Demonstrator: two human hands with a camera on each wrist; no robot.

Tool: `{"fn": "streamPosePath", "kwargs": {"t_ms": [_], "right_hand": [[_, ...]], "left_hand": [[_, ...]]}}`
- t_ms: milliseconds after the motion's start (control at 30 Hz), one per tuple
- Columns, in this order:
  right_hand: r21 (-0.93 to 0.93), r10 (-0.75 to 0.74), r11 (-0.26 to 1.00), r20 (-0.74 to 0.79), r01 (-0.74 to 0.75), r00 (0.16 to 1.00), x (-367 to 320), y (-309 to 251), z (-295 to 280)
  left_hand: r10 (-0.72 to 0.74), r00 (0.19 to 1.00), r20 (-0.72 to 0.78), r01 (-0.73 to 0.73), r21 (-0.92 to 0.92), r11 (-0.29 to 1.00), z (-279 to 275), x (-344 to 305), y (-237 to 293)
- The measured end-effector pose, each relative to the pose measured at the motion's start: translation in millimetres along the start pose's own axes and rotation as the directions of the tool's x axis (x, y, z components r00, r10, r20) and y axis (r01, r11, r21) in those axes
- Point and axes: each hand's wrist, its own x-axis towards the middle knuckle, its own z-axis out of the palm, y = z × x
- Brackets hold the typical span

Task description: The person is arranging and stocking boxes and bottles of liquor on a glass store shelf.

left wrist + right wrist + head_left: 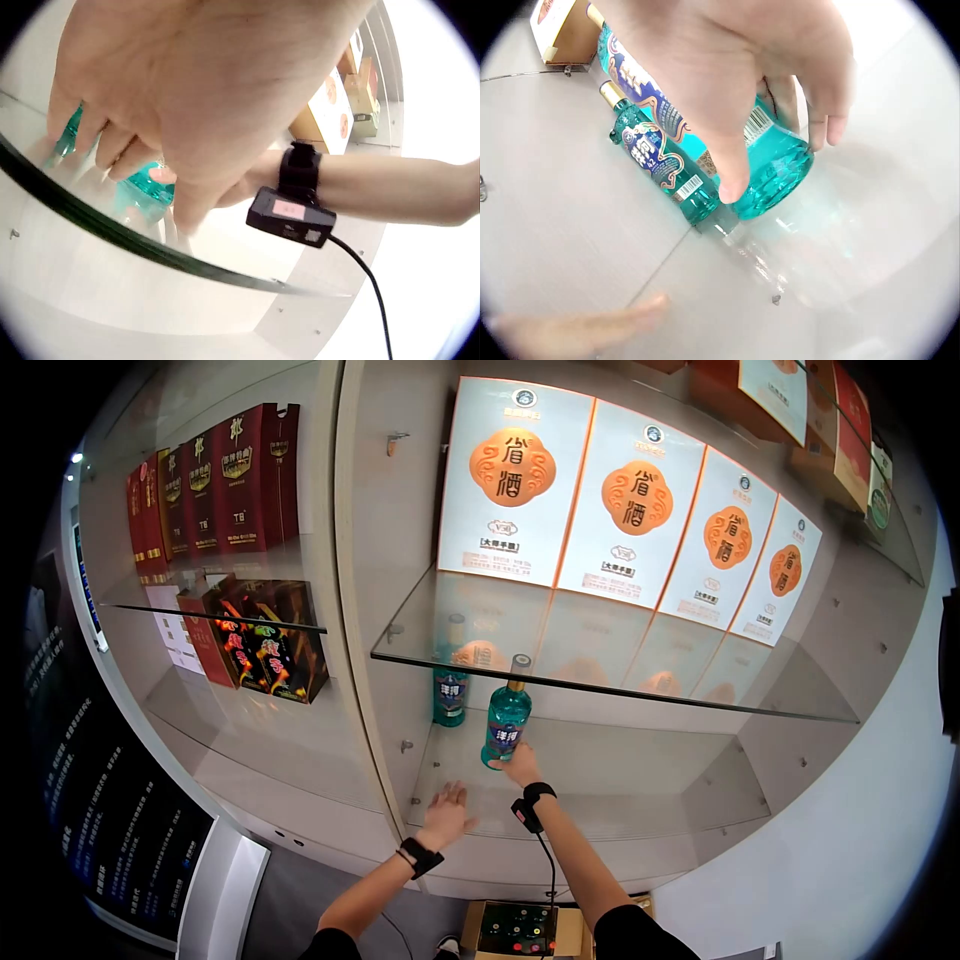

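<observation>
The frame is mostly filled by a pale display cabinet (352, 510), with a black printed panel (110, 800) seen at the lower left. Across the centre and right, the cabinet is crossed by a glass shelf (610, 650), on which a row of four white boxes (640, 500) with orange emblems is borne. In the upper left, dark red boxes (215, 485) are lined up, with black boxes with bright lettering (270, 640) seated below them. At the bottom edge, a cardboard carton (570, 934) is seen, filled with capped items.

Just below and right of centre, a teal glass bottle (508, 712) with a blue label is held near its base by the right hand (520, 766), its fingers and thumb clamped around the glass; whether the base touches the lower surface cannot be told. To its left, near the side wall, a second teal bottle (450, 698) is stood upright. At lower centre, the left hand (447, 817) is held near the cabinet's front with nothing gripped, its fingers extended and slightly apart. A black strap (541, 792) is worn on the right wrist.
</observation>
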Motion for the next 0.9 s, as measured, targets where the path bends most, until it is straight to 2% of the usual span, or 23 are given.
{"fn": "streamPosePath", "kwargs": {"t_ms": [33, 100, 167, 233, 300, 400, 533, 633, 700, 767, 900], "right_hand": [[0.009, 0.001, 1.0, -0.001, -0.001, 1.0, 8.4, 2.9, 5.6], [0.016, 0.003, 1.0, 0.017, -0.003, 1.0, 24.7, 3.9, 12.9], [0.024, 0.005, 1.0, 0.033, -0.005, 0.999, 39.9, 2.8, 20.6], [0.049, -0.051, 0.998, -0.015, 0.051, 0.999, 52.3, 1.8, 28.2], [0.022, -0.043, 0.999, -0.004, 0.043, 0.999, 61.2, -3.7, 31.8], [-0.046, -0.024, 0.999, -0.004, 0.023, 1.0, 67.5, -13.2, 33.9], [-0.065, -0.028, 0.998, -0.05, 0.025, 0.998, 70.8, -24.6, 32.0], [-0.058, 0.022, 0.998, 0.002, -0.022, 1.0, 77.5, -22.5, 30.2], [-0.039, 0.022, 0.999, -0.024, -0.022, 0.999, 86.8, -11.2, 37.2], [-0.013, 0.012, 1.0, -0.053, -0.013, 0.999, 101.7, 1.7, 47.6], [-0.031, 0.038, 0.999, 0.034, -0.037, 0.999, 111.9, 16.6, 54.6]], "left_hand": [[-0.005, 1.0, 0.0, 0.005, 0.003, 1.0, 5.4, -4.2, -3.5], [-0.011, 0.991, 0.13, 0.009, 0.016, 1.0, 6.5, -13.0, -2.1], [-0.023, 0.989, 0.145, 0.02, 0.023, 1.0, 5.0, -15.2, 0.2], [-0.036, 0.987, 0.159, 0.032, 0.029, 0.999, 9.6, -16.6, 0.4], [0.0, 1.0, 0.006, 0.0, 0.068, 0.998, 15.2, -19.5, 0.7], [0.005, 0.999, -0.053, -0.004, 0.019, 1.0, 13.2, -21.0, 3.9], [-0.002, 0.998, -0.067, 0.009, 0.102, 0.995, 7.3, -20.5, 8.5], [-0.002, 0.999, -0.05, 0.011, 0.166, 0.986, 7.0, -21.2, 11.6], [-0.012, 1.0, -0.022, 0.017, 0.242, 0.97, 0.3, -20.2, 13.3], [0.004, 0.999, -0.053, 0.007, 0.213, 0.977, 3.5, -20.6, 11.4], [0.021, 0.997, -0.075, -0.01, 0.141, 0.99, 4.9, -20.6, 10.6]]}}
